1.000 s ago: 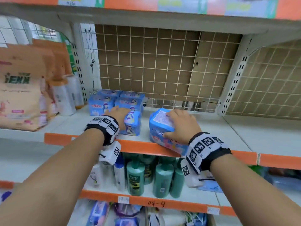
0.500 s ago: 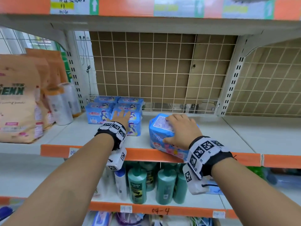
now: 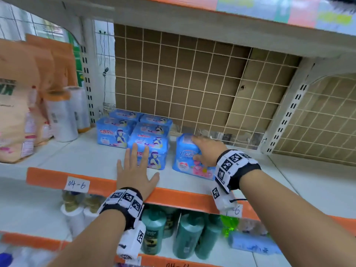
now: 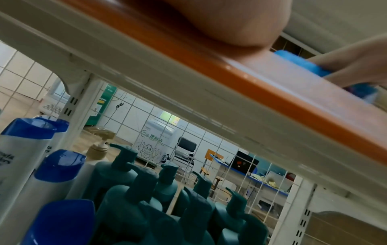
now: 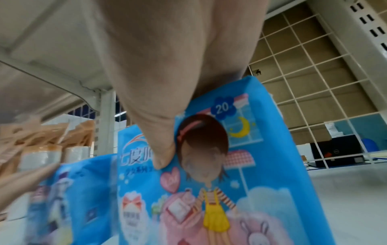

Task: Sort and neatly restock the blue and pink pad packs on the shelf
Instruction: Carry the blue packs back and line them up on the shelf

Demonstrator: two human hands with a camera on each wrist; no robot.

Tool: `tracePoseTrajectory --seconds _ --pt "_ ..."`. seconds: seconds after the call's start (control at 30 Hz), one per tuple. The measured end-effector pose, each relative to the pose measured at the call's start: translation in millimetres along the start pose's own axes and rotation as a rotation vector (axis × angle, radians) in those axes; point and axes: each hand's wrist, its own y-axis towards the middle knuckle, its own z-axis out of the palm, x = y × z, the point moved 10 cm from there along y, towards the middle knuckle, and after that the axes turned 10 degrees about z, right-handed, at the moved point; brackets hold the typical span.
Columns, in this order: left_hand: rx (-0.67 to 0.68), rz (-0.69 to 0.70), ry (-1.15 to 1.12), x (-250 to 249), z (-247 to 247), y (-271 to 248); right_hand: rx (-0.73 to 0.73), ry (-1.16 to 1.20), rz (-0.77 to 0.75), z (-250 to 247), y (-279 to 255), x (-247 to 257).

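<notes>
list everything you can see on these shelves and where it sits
blue pad packs: five visible, blue, stacked at the back left of the middle shelf
blue and pink pad pack: one, upright, right of the stack
paper bags: several, tan, far left
wrapped rolls: at least two, white, beside the bags
pump bottles: several, green, lower shelf
blue-capped bottles: at least three, white, lower shelf left
label 04-6: one, white, orange shelf edge
left hand: flat, fingertips at the front blue pack
right hand: grips the blue and pink pad pack
</notes>
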Motion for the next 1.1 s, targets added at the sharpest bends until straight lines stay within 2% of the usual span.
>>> tracePoseTrajectory --seconds 0.23,0.43,0.6,0.73,0.97,1.1 --pt "0.028 0.009 -0.031 -3.0 3.5 -2.6 0.024 -0.008 0.158 7.7 93.0 -8.2" --pt "0.040 0.032 -0.034 -4.7 2.9 -1.7 -0.013 -0.005 0.178 9.9 140.1 0.6" --pt "0.029 0.053 -0.042 -4.7 3.7 -1.7 -0.017 -0.008 0.113 12.0 152.8 2.9" --pt "0.022 0.054 -0.044 -6.2 3.9 -0.5 -0.024 0.004 0.120 12.1 154.3 3.6" --pt "0.058 0.047 -0.043 -5.1 6.7 -1.6 -0.142 -0.001 0.121 7.6 147.6 5.9" --pt "0.076 0.048 -0.043 -3.6 7.8 0.6 -0.085 0.003 0.113 4.9 147.4 6.8"
